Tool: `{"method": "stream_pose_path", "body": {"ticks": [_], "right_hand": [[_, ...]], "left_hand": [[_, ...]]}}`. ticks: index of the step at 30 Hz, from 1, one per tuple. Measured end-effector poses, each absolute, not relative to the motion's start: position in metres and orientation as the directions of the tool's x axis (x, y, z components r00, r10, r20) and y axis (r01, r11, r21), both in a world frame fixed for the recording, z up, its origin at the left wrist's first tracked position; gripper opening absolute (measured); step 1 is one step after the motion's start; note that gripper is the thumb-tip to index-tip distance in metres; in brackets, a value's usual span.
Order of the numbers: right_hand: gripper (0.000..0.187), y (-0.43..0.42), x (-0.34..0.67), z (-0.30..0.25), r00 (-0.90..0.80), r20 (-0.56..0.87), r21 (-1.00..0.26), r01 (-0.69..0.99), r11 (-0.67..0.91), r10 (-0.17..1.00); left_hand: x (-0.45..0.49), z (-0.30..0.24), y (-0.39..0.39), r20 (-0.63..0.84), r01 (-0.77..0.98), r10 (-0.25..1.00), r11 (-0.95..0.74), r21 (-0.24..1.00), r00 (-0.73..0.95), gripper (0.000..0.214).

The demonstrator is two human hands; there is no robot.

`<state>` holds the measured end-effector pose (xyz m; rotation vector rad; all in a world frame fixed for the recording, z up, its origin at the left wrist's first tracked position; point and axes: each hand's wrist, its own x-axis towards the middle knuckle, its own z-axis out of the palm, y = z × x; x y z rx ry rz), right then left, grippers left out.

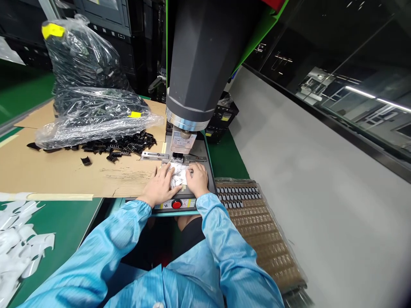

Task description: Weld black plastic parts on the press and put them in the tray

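Between my two hands, white curved pieces (pixel 178 174) lie in a small heap on the base of a press-like machine (pixel 195 81). My left hand (pixel 159 186) rests at the heap's left edge, fingers stretched out and thumb apart. On the right side, my right hand (pixel 197 177) has its fingers bent at the heap, with a small dark spot between thumb and fingers; what it holds is too small to make out. Just beyond my fingertips, a black part (pixel 177 155) sits in the metal fixture (pixel 156 156), under the machine's clear block (pixel 183 141).
Loose black curved parts (pixel 128 144) lie on cardboard (pixel 64 171) at left, before plastic bags (pixel 96 107) of dark parts. White pieces (pixel 19 244) pile at lower left. A red button (pixel 176 204) faces me. A tray (pixel 257 226) with rows of parts stands right.
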<state>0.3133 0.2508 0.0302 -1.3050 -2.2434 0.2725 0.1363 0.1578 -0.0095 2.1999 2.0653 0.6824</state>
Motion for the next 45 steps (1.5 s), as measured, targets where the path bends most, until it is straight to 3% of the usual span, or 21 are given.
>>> {"method": "stream_pose_path", "body": {"ticks": [4, 7, 11, 15, 23, 31, 39, 45], "right_hand": [[0.013, 0.257, 0.32, 0.022, -0.393, 0.338, -0.484, 0.707, 0.516, 0.855], [0.028, 0.262, 0.32, 0.011, -0.336, 0.36, -0.541, 0.685, 0.488, 0.87], [0.038, 0.263, 0.313, -0.001, -0.36, 0.344, -0.587, 0.638, 0.498, 0.867], [0.033, 0.26, 0.3, -0.005, -0.404, 0.351, -0.58, 0.614, 0.535, 0.844], [0.016, 0.255, 0.28, 0.004, -0.286, 0.271, -0.6, 0.697, 0.393, 0.919], [0.012, 0.261, 0.27, 0.01, -0.097, 0.225, -0.661, 0.715, 0.226, 0.969], [0.017, 0.262, 0.262, 0.017, -0.066, 0.204, -0.664, 0.724, 0.188, 0.977], [0.015, 0.266, 0.262, 0.019, -0.024, 0.161, -0.75, 0.647, 0.138, 0.987]], "left_hand": [[0.134, -0.01, 0.159, 0.296, 0.926, 0.955, -0.113, 0.36, 0.001, 0.098], [0.132, -0.009, 0.161, 0.291, 0.911, 0.957, -0.109, 0.397, -0.012, 0.108], [0.133, -0.009, 0.163, 0.284, 0.905, 0.958, -0.09, 0.415, -0.035, 0.103], [0.134, -0.012, 0.163, 0.293, 0.914, 0.956, -0.101, 0.394, -0.021, 0.094], [0.133, -0.013, 0.163, 0.298, 0.921, 0.955, -0.117, 0.371, 0.002, 0.078], [0.133, -0.014, 0.163, 0.321, 0.906, 0.947, -0.132, 0.401, -0.004, 0.08], [0.133, -0.013, 0.163, 0.321, 0.915, 0.947, -0.139, 0.379, 0.011, 0.081], [0.133, -0.013, 0.162, 0.34, 0.908, 0.94, -0.145, 0.392, 0.004, 0.084]]}}
